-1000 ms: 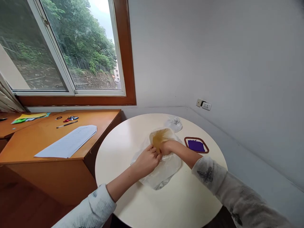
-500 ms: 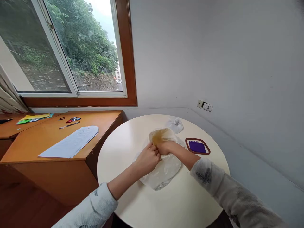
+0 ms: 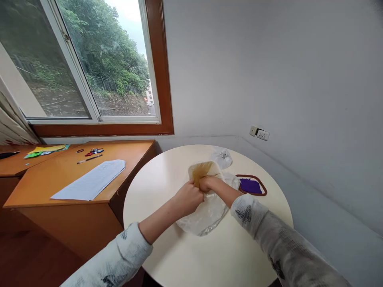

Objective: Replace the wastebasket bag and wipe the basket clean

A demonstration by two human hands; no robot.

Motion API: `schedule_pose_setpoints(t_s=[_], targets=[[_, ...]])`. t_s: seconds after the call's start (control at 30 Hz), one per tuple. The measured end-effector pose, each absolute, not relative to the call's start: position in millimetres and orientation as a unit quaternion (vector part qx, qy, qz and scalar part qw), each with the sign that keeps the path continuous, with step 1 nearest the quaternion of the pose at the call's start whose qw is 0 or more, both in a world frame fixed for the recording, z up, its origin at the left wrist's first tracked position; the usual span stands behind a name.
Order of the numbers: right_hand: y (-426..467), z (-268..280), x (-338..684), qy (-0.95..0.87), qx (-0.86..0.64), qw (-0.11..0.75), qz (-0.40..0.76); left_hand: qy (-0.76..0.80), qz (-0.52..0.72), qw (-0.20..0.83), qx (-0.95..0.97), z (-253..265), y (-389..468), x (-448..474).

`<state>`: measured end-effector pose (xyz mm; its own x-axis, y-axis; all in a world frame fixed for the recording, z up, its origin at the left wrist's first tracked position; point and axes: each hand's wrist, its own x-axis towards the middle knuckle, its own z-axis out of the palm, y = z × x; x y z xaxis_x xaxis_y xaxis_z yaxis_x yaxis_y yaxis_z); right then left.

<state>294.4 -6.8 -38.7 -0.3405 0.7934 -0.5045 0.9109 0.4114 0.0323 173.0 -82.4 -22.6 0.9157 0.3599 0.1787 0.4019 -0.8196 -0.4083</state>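
A whitish translucent plastic bag [image 3: 201,219] lies crumpled on the round table, its mouth raised and a hollow showing a yellowish tint [image 3: 200,170] inside. My left hand [image 3: 190,196] is closed on the near edge of the mouth. Right beside it, my right hand [image 3: 208,184] is curled at the same edge with its fingers pressed together on the plastic; their tips are hidden. Whether a container sits within the bag I cannot tell.
On the cream round table [image 3: 152,191] are a knotted clear bag [image 3: 222,158] at the back and a brown-rimmed frame [image 3: 264,187] with purple cloth [image 3: 250,185] at right. Papers [image 3: 92,181], a pen [image 3: 89,159] and scissors [image 3: 94,152] lie on the wooden desk [image 3: 134,155].
Both hands stay at the bag's mouth. My left fingers have closed tighter, and the bag's right side has spread toward the frame, covering its left edge. The view has shifted slightly.
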Motion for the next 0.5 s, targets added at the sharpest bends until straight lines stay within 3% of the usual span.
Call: schedule_pose_setpoints(t_s=[0.1,0.3,0.5], targets=[[-10,-32,294,0.802,0.543,0.213,-0.125,-0.218,-0.036,0.210,-0.953,-21,-80,171],[-15,-16,291,0.845,0.511,0.078,-0.135,-0.214,-0.021,0.200,-0.956,-22,-76,167],[-14,-26,287,0.856,0.467,0.091,-0.202,-0.217,-0.029,0.199,-0.955,-24,-81,167]])
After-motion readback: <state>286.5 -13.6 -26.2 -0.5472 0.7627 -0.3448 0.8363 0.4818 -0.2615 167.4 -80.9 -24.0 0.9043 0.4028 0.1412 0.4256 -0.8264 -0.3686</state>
